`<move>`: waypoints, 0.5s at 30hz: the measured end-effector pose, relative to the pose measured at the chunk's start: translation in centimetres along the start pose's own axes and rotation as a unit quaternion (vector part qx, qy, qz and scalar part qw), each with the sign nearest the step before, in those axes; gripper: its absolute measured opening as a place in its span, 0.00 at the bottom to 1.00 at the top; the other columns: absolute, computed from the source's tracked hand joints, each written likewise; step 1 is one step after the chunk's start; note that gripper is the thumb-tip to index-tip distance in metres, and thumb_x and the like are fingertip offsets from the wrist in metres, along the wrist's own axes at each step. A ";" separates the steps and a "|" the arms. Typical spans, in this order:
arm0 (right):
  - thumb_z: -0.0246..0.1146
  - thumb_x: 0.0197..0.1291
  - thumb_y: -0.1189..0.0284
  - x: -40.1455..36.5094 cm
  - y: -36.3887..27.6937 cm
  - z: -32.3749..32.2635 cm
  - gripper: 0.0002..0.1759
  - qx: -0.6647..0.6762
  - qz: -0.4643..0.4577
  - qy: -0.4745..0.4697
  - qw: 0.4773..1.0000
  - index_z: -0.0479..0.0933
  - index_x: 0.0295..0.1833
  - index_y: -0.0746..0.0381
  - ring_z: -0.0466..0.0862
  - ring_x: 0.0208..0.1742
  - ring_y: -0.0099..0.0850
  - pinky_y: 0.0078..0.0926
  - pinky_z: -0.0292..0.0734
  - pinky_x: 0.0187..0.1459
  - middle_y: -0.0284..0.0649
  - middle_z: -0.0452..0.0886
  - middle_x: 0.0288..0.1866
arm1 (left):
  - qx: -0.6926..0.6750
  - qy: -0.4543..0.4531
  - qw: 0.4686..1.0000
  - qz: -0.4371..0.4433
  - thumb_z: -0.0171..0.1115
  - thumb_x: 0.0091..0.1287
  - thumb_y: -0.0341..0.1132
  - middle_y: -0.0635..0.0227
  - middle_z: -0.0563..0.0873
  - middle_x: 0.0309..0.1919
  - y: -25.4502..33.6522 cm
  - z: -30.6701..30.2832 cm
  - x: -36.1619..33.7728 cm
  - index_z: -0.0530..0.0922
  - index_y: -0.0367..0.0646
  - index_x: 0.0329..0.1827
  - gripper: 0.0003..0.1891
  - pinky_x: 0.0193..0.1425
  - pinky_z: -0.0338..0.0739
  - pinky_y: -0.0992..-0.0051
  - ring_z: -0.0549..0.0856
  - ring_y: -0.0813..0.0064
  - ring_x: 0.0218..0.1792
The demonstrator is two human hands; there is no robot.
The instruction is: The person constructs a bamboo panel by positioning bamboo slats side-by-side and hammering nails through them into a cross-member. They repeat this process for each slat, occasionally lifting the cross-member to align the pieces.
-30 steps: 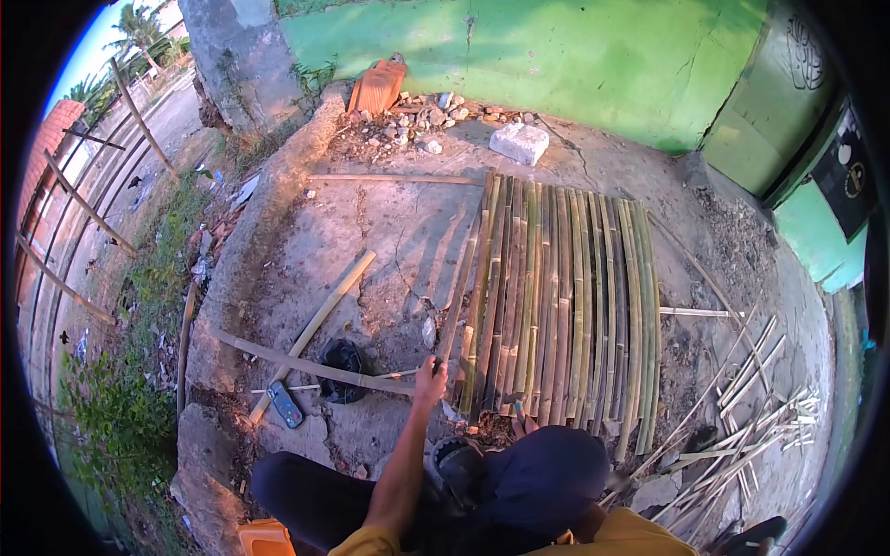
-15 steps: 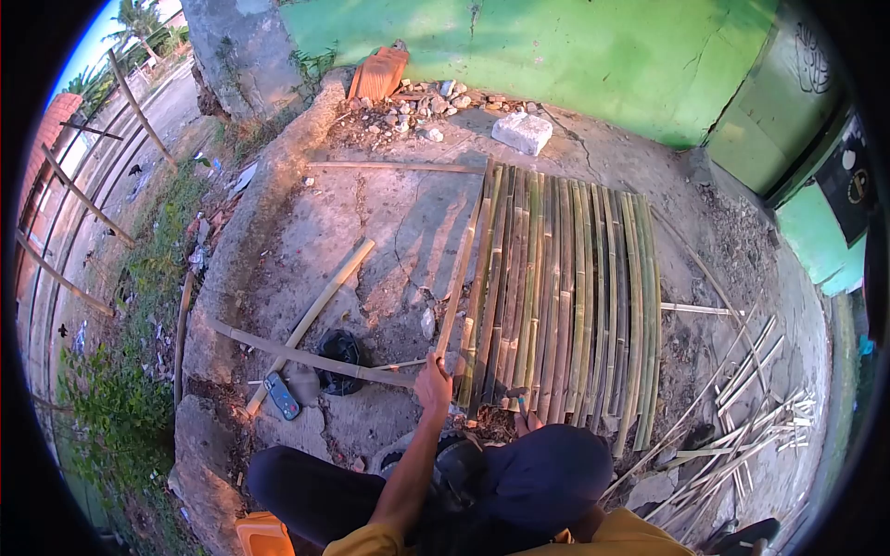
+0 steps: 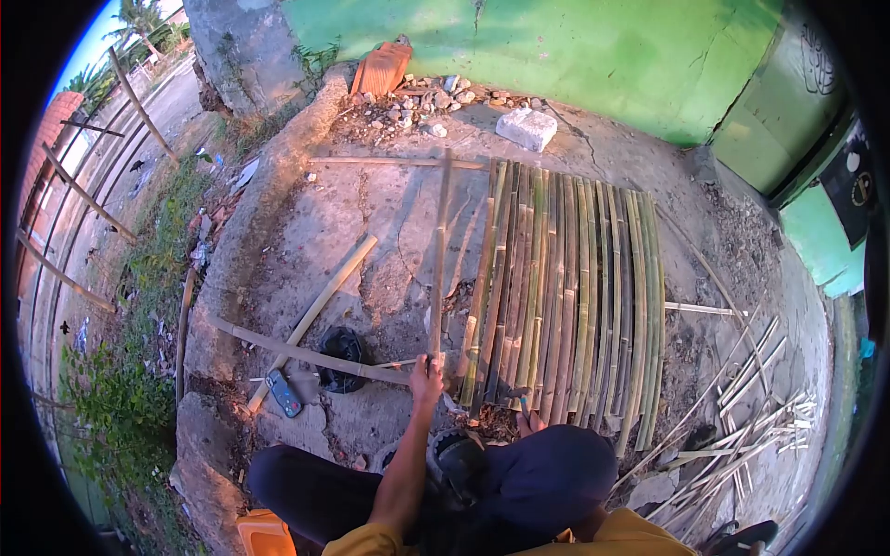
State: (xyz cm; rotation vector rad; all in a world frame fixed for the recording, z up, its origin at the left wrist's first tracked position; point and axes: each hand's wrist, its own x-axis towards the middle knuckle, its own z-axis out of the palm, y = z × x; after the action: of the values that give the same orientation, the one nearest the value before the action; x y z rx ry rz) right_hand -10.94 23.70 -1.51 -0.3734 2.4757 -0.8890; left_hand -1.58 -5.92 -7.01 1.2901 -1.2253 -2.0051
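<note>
Near its lower end, my left hand (image 3: 427, 380) grips a long bamboo strip (image 3: 440, 259), which points away from me, left of the row of slats and apart from it. The bamboo slats (image 3: 561, 296) lie side by side on the ground. At their near edge my right hand (image 3: 529, 424) is closed around the handle of a hammer (image 3: 521, 400), partly hidden by my knee. A crosswise bamboo strip (image 3: 306, 355) ends close to my left hand.
Left are a black bag (image 3: 342, 360), a phone (image 3: 283, 393) and a bamboo piece (image 3: 324, 306). Cut strips (image 3: 742, 435) lie scattered at the right. A white block (image 3: 526, 129) and rubble (image 3: 426, 100) lie by the green wall (image 3: 556, 56). An orange container (image 3: 265, 534) is at the lower left.
The strip in my left hand has swung left, away from the slats, and now stands clear of them. My left hand has moved slightly left. My right hand has hardly moved.
</note>
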 end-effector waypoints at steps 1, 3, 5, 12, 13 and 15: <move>0.65 0.73 0.55 -0.1 -0.6 -0.4 0.18 0.010 0.001 0.005 1.000 0.81 0.50 0.60 0.86 0.33 0.41 0.44 0.76 0.39 0.46 0.83 0.31 | 0.000 0.001 1.000 0.000 0.62 0.77 0.40 0.53 0.86 0.29 -0.7 -0.2 0.4 0.77 0.41 0.57 0.14 0.30 0.78 0.62 0.87 0.62 0.26; 0.65 0.74 0.55 -0.9 -1.9 -0.9 0.18 -0.008 0.011 0.011 1.000 0.81 0.51 0.60 0.86 0.33 0.41 0.44 0.76 0.40 0.46 0.82 0.30 | 0.122 -0.018 0.991 0.055 0.61 0.78 0.41 0.50 0.86 0.28 -1.4 -0.2 1.1 0.77 0.41 0.57 0.14 0.33 0.79 0.57 0.89 0.52 0.29; 0.65 0.74 0.54 -0.8 -3.1 -1.5 0.19 -0.022 0.022 0.027 0.999 0.81 0.51 0.60 0.86 0.34 0.41 0.44 0.76 0.41 0.46 0.82 0.30 | 0.205 -0.012 0.971 0.122 0.61 0.78 0.41 0.47 0.86 0.29 -1.2 0.1 1.2 0.77 0.41 0.59 0.15 0.34 0.79 0.55 0.88 0.46 0.31; 0.65 0.74 0.57 -0.7 -2.3 -0.9 0.17 0.027 0.038 0.019 0.999 0.79 0.45 0.62 0.84 0.31 0.39 0.42 0.73 0.36 0.45 0.80 0.28 | 0.361 0.143 0.887 0.252 0.63 0.78 0.41 0.49 0.86 0.29 0.5 2.6 -2.2 0.77 0.41 0.62 0.17 0.34 0.79 0.55 0.88 0.44 0.31; 0.65 0.74 0.57 -0.5 -2.5 -1.0 0.17 0.024 0.034 0.018 0.999 0.78 0.44 0.63 0.84 0.31 0.39 0.42 0.73 0.36 0.45 0.80 0.28 | 0.361 0.143 0.887 0.250 0.63 0.78 0.41 0.49 0.86 0.29 -0.2 2.4 -1.8 0.77 0.41 0.62 0.17 0.34 0.79 0.55 0.88 0.44 0.31; 0.65 0.74 0.58 -0.5 -2.9 -1.2 0.17 0.023 0.030 0.015 0.999 0.78 0.44 0.63 0.83 0.30 0.39 0.42 0.72 0.35 0.45 0.79 0.27 | 0.081 0.032 0.995 0.057 0.64 0.78 0.40 0.61 0.85 0.27 -0.9 1.7 -1.1 0.76 0.40 0.65 0.18 0.29 0.78 0.65 0.85 0.67 0.25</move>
State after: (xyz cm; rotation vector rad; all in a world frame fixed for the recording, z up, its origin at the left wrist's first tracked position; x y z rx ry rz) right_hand -10.86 22.31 1.35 -0.2711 2.4762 -0.9318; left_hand -2.46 -3.92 -6.93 1.3175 -1.4232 -1.8026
